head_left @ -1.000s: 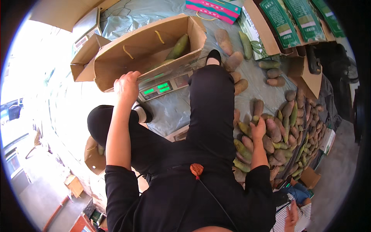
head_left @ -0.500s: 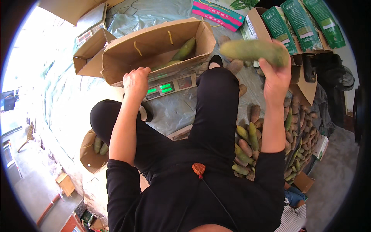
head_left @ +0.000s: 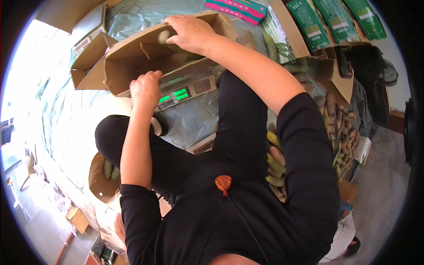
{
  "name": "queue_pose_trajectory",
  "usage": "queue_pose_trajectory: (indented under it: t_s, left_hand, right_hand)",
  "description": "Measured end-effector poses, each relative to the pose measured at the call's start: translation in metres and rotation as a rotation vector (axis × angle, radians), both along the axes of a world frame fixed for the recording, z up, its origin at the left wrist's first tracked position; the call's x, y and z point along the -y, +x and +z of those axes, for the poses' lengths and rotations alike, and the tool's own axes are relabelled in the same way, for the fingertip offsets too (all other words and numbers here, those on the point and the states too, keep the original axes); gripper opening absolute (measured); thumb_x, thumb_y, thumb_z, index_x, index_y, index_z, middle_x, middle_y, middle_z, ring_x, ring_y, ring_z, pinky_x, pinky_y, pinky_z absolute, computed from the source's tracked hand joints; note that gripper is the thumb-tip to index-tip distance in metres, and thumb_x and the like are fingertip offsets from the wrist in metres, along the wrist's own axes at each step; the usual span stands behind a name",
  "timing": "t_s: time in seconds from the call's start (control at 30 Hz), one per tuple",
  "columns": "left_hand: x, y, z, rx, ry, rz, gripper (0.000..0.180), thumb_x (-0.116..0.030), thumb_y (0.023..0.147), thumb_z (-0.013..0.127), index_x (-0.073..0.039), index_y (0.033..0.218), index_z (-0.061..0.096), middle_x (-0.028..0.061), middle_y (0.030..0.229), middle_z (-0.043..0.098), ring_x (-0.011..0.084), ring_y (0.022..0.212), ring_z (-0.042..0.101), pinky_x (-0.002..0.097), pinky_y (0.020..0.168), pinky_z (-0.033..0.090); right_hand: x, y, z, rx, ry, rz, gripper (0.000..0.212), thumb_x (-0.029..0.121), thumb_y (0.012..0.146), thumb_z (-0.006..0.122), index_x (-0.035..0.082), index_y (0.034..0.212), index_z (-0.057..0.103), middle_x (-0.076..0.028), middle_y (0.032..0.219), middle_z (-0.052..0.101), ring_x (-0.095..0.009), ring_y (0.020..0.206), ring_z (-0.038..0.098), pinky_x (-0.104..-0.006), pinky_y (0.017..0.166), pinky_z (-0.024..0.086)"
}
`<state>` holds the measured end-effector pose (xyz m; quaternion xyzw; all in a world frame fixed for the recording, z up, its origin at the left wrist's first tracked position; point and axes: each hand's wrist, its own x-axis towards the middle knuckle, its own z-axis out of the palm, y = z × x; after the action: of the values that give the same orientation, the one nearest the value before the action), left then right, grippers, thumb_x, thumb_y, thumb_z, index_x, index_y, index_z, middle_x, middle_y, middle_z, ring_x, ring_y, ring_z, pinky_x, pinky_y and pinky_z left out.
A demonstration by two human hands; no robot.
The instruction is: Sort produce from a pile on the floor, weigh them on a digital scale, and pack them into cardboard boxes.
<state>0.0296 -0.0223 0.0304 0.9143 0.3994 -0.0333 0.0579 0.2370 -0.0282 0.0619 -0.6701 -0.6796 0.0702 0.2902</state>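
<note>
A long brown cardboard box [head_left: 126, 62] with yellow cord handles lies open on its side on a digital scale [head_left: 204, 86] with a lit green display. My left hand [head_left: 145, 88] has its fingers curled over the box's near edge. Inside the opening, my right hand [head_left: 191, 34] grips a green radish [head_left: 164, 37]; only its rounded end shows past the thumb. Below that hand, part of another green radish [head_left: 193, 57] lies in the box, mostly hidden by my wrist and the box wall.
Loose radishes [head_left: 276, 165] lie by my right leg, with a larger heap [head_left: 342, 128] beyond. Green packages [head_left: 309, 24] stand in a carton at the back right. A smaller carton [head_left: 98, 181] with radishes sits left. Plastic sheeting [head_left: 185, 119] lies under the scale.
My right hand has carried the radish from the right side leftward into the box. My left hand stays on the box edge. The whole view has shifted slightly.
</note>
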Motion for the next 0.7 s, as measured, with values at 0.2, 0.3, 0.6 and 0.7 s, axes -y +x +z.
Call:
queue_pose_trajectory:
  t_s: [0.2,0.3,0.6,0.7]
  left_hand:
    - [-0.007,-0.007,-0.010,0.046,0.041,-0.022,0.022,-0.008,0.079,0.053,-0.014,0.098,0.063,0.0079,0.091,0.064,0.0286,0.089,0.061,0.0438,0.073,0.048]
    - [-0.008,-0.005,-0.002,-0.029,0.043,-0.056,0.029,-0.007,0.078,0.056,-0.015,0.105,0.062,0.0078,0.096,0.064,0.0280,0.092,0.061,0.0427,0.077,0.047]
    - [-0.002,0.002,-0.001,-0.016,0.023,0.010,0.028,-0.011,0.078,0.060,-0.012,0.106,0.060,0.0092,0.101,0.063,0.0296,0.096,0.059,0.0412,0.079,0.046]
    - [0.000,0.008,-0.004,-0.007,0.000,-0.012,0.026,-0.011,0.079,0.061,-0.011,0.105,0.059,0.0100,0.098,0.063,0.0307,0.094,0.059,0.0414,0.078,0.046]
  right_hand:
    - [0.041,0.044,0.014,-0.232,-0.067,0.028,0.032,0.026,0.076,0.066,0.007,0.102,0.063,-0.012,0.097,0.066,-0.026,0.088,0.063,-0.0351,0.077,0.049]
    - [0.105,0.084,0.035,-0.545,-0.036,-0.112,0.027,0.012,0.080,0.062,-0.001,0.103,0.061,-0.012,0.090,0.066,-0.016,0.081,0.062,-0.0288,0.071,0.050]
    - [0.330,0.176,-0.135,-0.218,-0.416,-0.750,0.028,0.022,0.078,0.062,0.006,0.101,0.063,-0.015,0.097,0.065,-0.030,0.091,0.061,-0.0376,0.078,0.048]
    - [0.428,0.170,-0.194,-0.100,-0.663,-0.919,0.027,0.023,0.078,0.060,0.004,0.098,0.063,-0.020,0.095,0.063,-0.038,0.095,0.059,-0.0427,0.080,0.048]
